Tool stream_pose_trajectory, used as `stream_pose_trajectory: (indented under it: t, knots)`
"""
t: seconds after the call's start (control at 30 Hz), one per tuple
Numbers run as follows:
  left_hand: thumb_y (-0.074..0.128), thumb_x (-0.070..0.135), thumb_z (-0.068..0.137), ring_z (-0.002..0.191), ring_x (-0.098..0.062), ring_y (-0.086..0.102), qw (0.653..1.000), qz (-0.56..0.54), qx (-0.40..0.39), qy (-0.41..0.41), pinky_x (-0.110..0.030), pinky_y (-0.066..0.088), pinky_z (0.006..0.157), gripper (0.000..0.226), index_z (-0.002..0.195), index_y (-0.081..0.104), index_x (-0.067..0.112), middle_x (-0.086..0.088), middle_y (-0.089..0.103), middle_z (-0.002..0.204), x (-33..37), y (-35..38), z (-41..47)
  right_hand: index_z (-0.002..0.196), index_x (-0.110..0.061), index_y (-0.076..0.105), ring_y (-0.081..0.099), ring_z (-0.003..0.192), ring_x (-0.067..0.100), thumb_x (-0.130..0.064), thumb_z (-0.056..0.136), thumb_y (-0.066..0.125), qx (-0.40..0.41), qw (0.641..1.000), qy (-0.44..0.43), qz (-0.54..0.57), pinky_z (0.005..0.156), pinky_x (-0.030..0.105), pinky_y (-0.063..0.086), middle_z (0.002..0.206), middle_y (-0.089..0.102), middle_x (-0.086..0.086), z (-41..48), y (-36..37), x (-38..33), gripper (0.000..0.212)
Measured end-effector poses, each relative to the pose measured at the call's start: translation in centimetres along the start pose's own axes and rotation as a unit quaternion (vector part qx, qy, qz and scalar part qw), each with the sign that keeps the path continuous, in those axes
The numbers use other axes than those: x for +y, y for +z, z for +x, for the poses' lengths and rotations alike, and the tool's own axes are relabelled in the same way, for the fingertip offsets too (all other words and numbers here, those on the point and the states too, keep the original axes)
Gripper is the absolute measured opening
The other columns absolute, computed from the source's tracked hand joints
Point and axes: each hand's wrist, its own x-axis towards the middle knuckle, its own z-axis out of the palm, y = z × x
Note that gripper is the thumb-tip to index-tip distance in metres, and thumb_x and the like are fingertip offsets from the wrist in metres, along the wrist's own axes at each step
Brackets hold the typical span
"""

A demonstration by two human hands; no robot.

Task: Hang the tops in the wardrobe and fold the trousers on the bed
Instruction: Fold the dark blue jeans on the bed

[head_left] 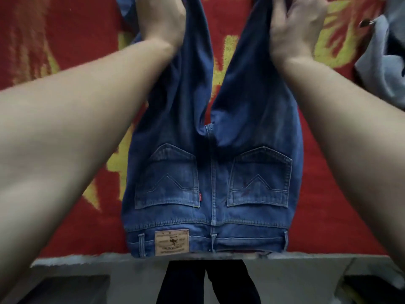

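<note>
Blue jeans [210,176] lie back-side up on the bed's red and yellow blanket [324,194], waistband at the near edge and legs stretched away from me. My left hand [162,20] lies on the left leg, and its fingers run out of the top of the frame. My right hand [298,27] rests on the right leg with fingers curled over the denim. Whether either hand grips the cloth or only presses it flat is hidden by the frame edge.
A pale blue garment [383,62] lies crumpled on the blanket at the right, with a small metal piece [366,23] next to it. The bed's grey front edge [87,260] runs below the waistband. My dark trouser legs [197,284] stand against it.
</note>
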Motion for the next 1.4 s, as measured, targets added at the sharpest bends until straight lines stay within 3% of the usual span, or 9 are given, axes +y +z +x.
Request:
stream_pose_trajectory:
  t: [0.1, 0.2, 0.4, 0.6, 0.83, 1.07, 1.17, 1.27, 1.4]
  knots:
    - [0.031, 0.011, 0.099, 0.106, -0.024, 0.049, 0.995, -0.013, -0.089, 0.05, -0.03, 0.034, 0.091, 0.03, 0.122, 0.051, 0.005, -0.033, 0.045, 0.11, 0.0, 1.9, 0.3, 0.142, -0.006, 0.046, 0.042, 0.137, 0.023, -0.019, 0.098, 0.045, -0.138, 0.988, -0.064, 0.02, 0.107, 0.014, 0.024, 0.147, 0.045, 0.015, -1.8, 1.5, -0.2, 0.046]
    - [0.043, 0.012, 0.093, 0.149, -0.033, 0.017, 0.986, -0.015, -0.092, 0.139, -0.04, 0.012, 0.12, 0.049, 0.141, 0.041, 0.012, -0.023, 0.01, 0.161, -1.3, 3.6, -4.5, 0.155, -0.012, 0.027, 0.017, 0.151, 0.031, -0.03, 0.103, 0.042, -0.205, 0.978, -0.019, -0.039, 0.121, 0.032, 0.013, 0.163, 0.013, 0.02, -5.5, 2.2, 1.2, 0.057]
    - [0.05, 0.046, 0.094, 0.147, -0.038, 0.02, 0.98, 0.092, 0.019, 0.174, -0.062, 0.012, 0.116, 0.067, 0.151, 0.035, 0.013, -0.026, 0.022, 0.157, -6.7, 6.3, -17.9, 0.157, -0.016, 0.024, 0.016, 0.149, 0.04, -0.053, 0.102, 0.04, -0.123, 0.988, 0.025, -0.094, 0.119, 0.049, 0.018, 0.161, 0.009, 0.029, -16.8, 0.0, 5.9, 0.068]
    - [0.035, 0.059, 0.097, 0.127, -0.041, 0.043, 0.975, 0.01, -0.046, -0.217, -0.051, 0.034, 0.103, 0.071, 0.145, 0.038, 0.006, -0.021, 0.045, 0.142, -12.1, 6.5, -25.1, 0.151, -0.016, 0.03, 0.047, 0.123, 0.039, -0.067, 0.091, 0.048, -0.191, 0.955, 0.217, -0.07, 0.099, 0.047, 0.04, 0.137, 0.049, 0.019, -25.1, -2.6, 11.4, 0.081]
    - [0.046, 0.049, 0.098, 0.091, -0.048, 0.062, 0.971, 0.078, -0.065, -0.218, -0.047, 0.044, 0.073, 0.042, 0.115, 0.051, 0.011, -0.027, 0.066, 0.104, -14.2, 4.1, -27.3, 0.124, -0.03, 0.045, 0.062, 0.105, 0.039, -0.07, 0.084, 0.057, -0.136, 0.947, 0.289, -0.027, 0.083, 0.043, 0.046, 0.121, 0.067, 0.009, -27.1, -5.9, 13.9, 0.059]
    - [0.053, 0.046, 0.091, 0.136, -0.039, 0.033, 0.975, 0.145, 0.016, -0.168, -0.051, 0.025, 0.109, 0.072, 0.151, 0.026, 0.016, -0.022, 0.03, 0.151, -9.9, 4.5, -33.0, 0.132, -0.02, 0.044, 0.058, 0.117, 0.037, -0.062, 0.085, 0.062, -0.192, 0.92, 0.341, 0.022, 0.091, 0.041, 0.044, 0.129, 0.062, 0.012, -30.2, -6.7, 15.6, 0.066]
    - [0.039, 0.048, 0.099, 0.15, -0.034, 0.006, 0.971, 0.144, -0.182, -0.063, -0.059, 0.009, 0.117, 0.064, 0.156, 0.017, 0.028, -0.016, 0.006, 0.163, -7.5, 6.3, -37.6, 0.113, -0.021, 0.056, 0.061, 0.108, 0.039, -0.061, 0.088, 0.06, -0.272, 0.898, 0.345, -0.006, 0.084, 0.04, 0.045, 0.114, 0.069, 0.015, -33.1, -8.0, 18.1, 0.047]
    - [0.044, 0.042, 0.1, 0.151, -0.03, -0.007, 0.936, 0.118, -0.291, -0.16, -0.06, 0.003, 0.118, 0.067, 0.156, 0.01, 0.032, -0.01, -0.007, 0.165, -5.9, 7.3, -38.3, 0.092, -0.021, 0.064, 0.067, 0.1, 0.036, -0.055, 0.087, 0.066, -0.324, 0.87, 0.371, 0.021, 0.09, 0.04, 0.052, 0.104, 0.073, 0.011, -34.0, -9.3, 19.8, 0.034]
    - [0.058, 0.031, 0.092, 0.133, -0.037, 0.034, 0.968, 0.07, -0.183, -0.156, -0.05, 0.032, 0.105, 0.044, 0.132, 0.049, 0.017, -0.017, 0.04, 0.142, -0.9, 6.5, -38.2, 0.075, -0.017, 0.063, 0.067, 0.086, 0.031, -0.036, 0.077, 0.061, -0.343, 0.843, 0.392, 0.134, 0.087, 0.051, 0.056, 0.085, 0.07, 0.008, -31.1, -9.5, 19.4, 0.019]
